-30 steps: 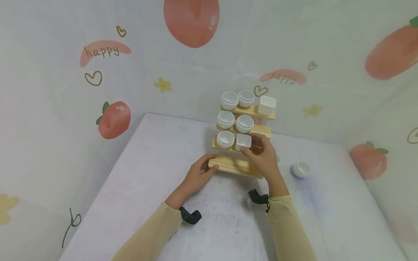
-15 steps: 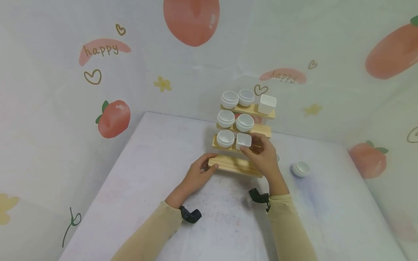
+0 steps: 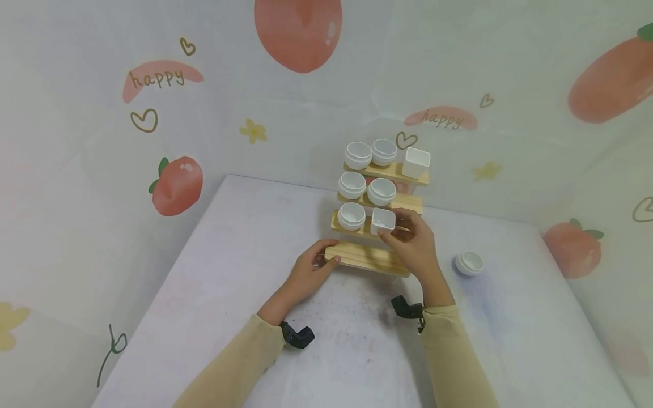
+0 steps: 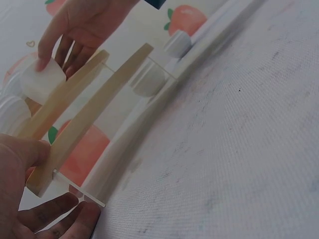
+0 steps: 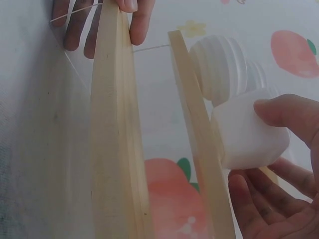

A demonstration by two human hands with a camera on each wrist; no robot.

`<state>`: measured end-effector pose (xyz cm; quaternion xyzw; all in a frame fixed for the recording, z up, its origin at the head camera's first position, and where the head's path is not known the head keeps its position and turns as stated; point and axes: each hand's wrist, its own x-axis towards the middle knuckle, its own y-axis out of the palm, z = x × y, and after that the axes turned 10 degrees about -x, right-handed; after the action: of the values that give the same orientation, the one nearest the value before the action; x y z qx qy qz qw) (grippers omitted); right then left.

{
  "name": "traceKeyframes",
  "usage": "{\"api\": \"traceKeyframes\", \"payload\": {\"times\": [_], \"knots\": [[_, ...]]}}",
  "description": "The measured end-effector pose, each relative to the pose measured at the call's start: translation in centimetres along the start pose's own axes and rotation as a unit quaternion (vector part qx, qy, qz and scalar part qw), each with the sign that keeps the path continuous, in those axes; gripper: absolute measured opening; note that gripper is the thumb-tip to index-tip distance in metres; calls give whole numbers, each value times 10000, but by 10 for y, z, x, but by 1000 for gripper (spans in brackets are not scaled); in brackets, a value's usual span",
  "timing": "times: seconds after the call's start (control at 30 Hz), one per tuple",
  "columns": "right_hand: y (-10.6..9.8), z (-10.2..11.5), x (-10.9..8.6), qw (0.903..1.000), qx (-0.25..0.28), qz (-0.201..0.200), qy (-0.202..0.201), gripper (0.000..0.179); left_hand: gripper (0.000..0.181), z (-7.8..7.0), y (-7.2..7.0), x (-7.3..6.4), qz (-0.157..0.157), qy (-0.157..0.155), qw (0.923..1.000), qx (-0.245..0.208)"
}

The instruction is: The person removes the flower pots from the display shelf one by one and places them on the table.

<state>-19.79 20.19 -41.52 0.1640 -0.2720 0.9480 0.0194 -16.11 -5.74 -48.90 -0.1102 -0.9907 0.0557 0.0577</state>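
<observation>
A tiered display stand with wooden shelves (image 3: 364, 258) and clear side panels stands on the table. My left hand (image 3: 308, 272) grips the left end of its lowest shelf, thumb on the wood, other fingers by the clear panel (image 4: 79, 188). On the shelf above, my right hand (image 3: 417, 249) pinches a white square cup (image 5: 249, 132) between thumb and fingers. Left of that cup sits a white round cup (image 3: 351, 216), a small gap between them. The square cup's underside meets the shelf or nearly so; I cannot tell which.
Two round cups (image 3: 352, 185) stand on the third shelf. The top shelf bears two round cups (image 3: 359, 156) and another square cup (image 3: 416, 162). A loose round cup (image 3: 469, 263) lies on the table at right; another (image 4: 148, 79) shows beyond the lowest shelf.
The square cup has shifted slightly to the right in my right hand, widening the gap to the round cup. My left hand has stayed on the lowest shelf.
</observation>
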Motion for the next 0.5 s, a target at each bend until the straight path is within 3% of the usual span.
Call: {"api": "traceKeyframes", "payload": {"times": [0.5], "knots": [[-7, -4, -5, 9999, 105, -48, -106, 51, 41, 2, 0, 1, -11, -19, 10000, 24]]}}
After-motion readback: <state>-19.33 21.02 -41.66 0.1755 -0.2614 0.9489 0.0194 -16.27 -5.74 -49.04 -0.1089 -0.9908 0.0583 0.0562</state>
